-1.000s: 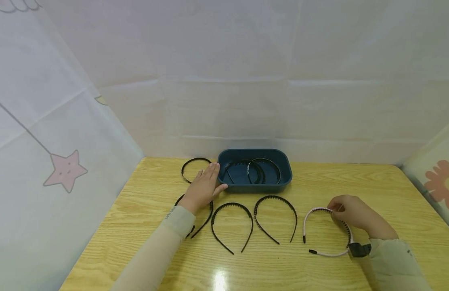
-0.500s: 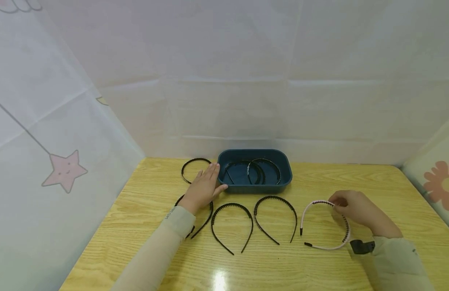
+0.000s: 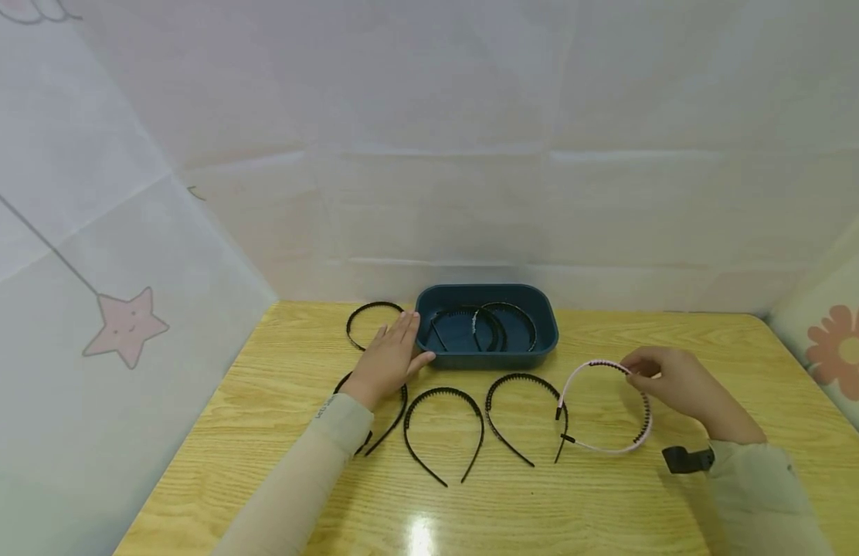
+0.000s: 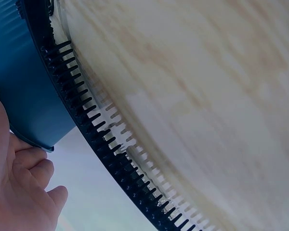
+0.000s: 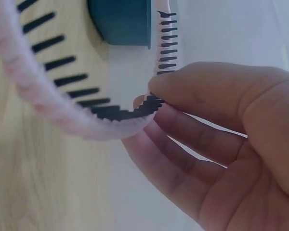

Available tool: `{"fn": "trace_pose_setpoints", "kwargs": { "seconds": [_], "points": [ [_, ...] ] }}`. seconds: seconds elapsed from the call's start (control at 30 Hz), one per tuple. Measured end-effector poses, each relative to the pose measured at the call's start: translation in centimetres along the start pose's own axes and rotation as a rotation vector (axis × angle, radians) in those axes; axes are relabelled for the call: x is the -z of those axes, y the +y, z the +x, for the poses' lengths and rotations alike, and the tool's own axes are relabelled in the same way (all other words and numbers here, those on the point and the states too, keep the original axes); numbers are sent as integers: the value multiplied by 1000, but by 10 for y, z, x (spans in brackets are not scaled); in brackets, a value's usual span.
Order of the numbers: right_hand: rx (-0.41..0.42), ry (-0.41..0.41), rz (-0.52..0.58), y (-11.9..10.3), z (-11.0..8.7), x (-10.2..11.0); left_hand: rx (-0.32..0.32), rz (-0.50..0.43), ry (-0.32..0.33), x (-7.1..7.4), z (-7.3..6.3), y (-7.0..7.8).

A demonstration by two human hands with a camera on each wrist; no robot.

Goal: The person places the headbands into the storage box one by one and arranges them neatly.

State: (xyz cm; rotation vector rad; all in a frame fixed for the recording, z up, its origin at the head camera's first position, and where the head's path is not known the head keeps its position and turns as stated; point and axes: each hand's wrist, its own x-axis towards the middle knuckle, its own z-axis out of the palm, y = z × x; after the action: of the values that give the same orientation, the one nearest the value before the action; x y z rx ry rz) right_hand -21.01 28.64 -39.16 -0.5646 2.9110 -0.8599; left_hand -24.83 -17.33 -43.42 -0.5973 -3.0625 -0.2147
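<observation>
In the head view my right hand (image 3: 673, 390) pinches a pink headband (image 3: 610, 450) with black comb teeth between thumb and fingers. The headband hangs above the table, its black tips pointing left over the right leg of a black headband (image 3: 527, 377). The right wrist view shows the thumb on the pink band (image 5: 33, 98) near its toothed middle. My left hand (image 3: 386, 361) rests with extended fingers against the left side of a dark blue bin (image 3: 488, 361). Inside the bin lie black headbands (image 3: 516, 306), partly overlapping.
Another black headband (image 3: 443, 390) lies in front of the bin. A further one (image 3: 402, 413) is partly hidden under the left forearm, and one (image 3: 374, 303) lies left of the bin. A white cloth wall (image 3: 429, 193) stands behind the wooden table (image 3: 499, 510).
My right hand has lifted the pink headband and brought it left, so its tips now overlap the nearest black headband in view. The left hand has stayed at the bin.
</observation>
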Motion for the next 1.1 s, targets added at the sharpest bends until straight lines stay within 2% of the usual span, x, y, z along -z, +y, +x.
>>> {"fn": "trace_pose_setpoints", "kwargs": {
  "seconds": [0.23,0.63,1.1],
  "points": [
    [3,54,8,-5,6,3,-12,4,14,1,-1,0],
    [-84,120,91,-24,16,3,-12,-2,8,0,0,0],
    [-153,219,269,-43,36,-2,-12,1,3,2,-2,1]
  ]
}}
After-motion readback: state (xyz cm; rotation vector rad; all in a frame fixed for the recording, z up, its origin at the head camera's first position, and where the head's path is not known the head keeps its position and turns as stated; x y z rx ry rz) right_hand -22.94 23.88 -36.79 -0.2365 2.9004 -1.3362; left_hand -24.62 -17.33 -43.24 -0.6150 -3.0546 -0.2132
